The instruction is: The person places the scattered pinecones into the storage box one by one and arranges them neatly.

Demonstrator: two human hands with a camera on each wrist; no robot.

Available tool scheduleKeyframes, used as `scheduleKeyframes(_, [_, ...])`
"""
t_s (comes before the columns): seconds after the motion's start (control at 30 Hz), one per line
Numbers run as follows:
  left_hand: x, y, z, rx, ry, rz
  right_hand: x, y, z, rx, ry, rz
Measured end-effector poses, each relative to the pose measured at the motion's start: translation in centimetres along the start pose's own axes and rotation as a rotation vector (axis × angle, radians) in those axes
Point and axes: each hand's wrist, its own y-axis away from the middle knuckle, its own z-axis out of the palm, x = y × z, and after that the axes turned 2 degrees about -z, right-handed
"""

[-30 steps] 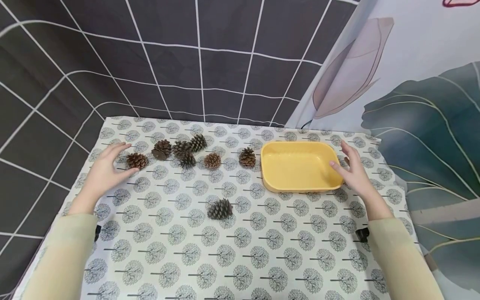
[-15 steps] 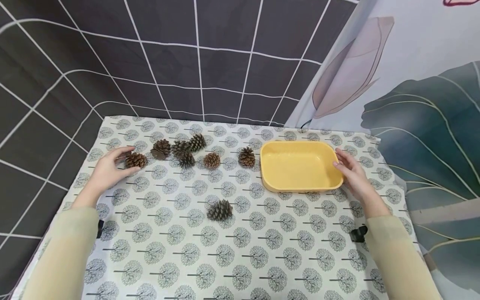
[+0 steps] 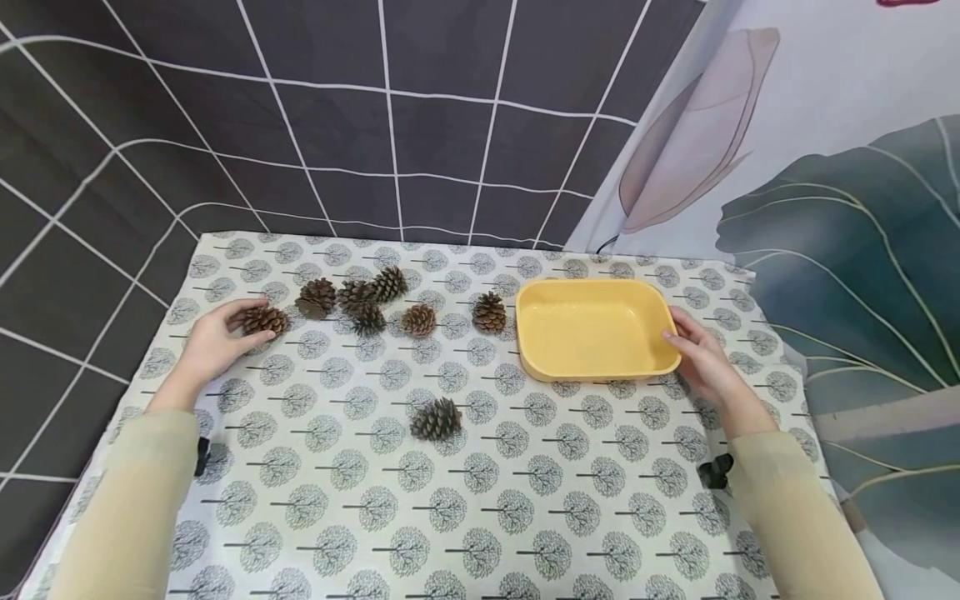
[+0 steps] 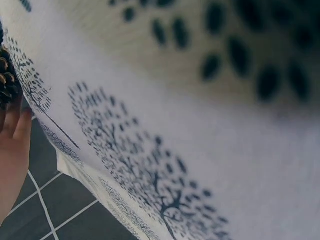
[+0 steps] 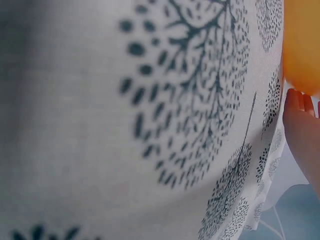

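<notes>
At the far left of the table, my left hand holds a brown pine cone, thumb on its near side and fingers behind it. In the left wrist view, that pine cone shows only in part at the left edge, above the fingers. My right hand grips the right end of a yellow plastic tub, thumb over the rim and fingers along the outer wall. A corner of the tub and part of the hand appear in the right wrist view. The tub's inside is bare.
Beyond the held cone stand a brown pine cone and a cluster of darker pine cones. A small pine cone and another pine cone lie toward the tub. One grey-brown pine cone lies nearer, on the tree-print tablecloth.
My left hand has come down and closed its fingers around the leftmost pine cone. My right hand has moved in from beside the tub to take its right rim.
</notes>
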Motion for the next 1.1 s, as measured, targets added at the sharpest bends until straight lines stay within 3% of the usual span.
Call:
scheduleKeyframes(0.23, [0.2,0.0,0.0,0.017,-0.003,-0.031,0.0,0.9,0.1,0.001,-0.009,0.020])
scheduleKeyframes(0.47, [0.4,0.1,0.1,0.044,0.001,-0.062,0.7,1.8,0.1,-0.050,-0.107,-0.014])
scheduleKeyframes(0.73, [1.8,0.0,0.3,0.092,0.136,-0.108,1.3,1.8,-0.1,-0.072,-0.127,-0.010])
scheduleKeyframes(0.87, [3.3,0.3,0.6,0.131,0.238,-0.048,1.6,1.7,-0.4,-0.093,-0.126,0.001])
scheduleKeyframes(0.97, [4.8,0.3,1.0,0.123,0.303,0.013,1.9,1.7,-0.6,-0.117,-0.133,-0.026])
scheduleKeyframes(1.1, [7.1,0.2,1.8,0.092,0.302,0.068,2.3,1.7,-0.8,-0.147,-0.157,-0.076])
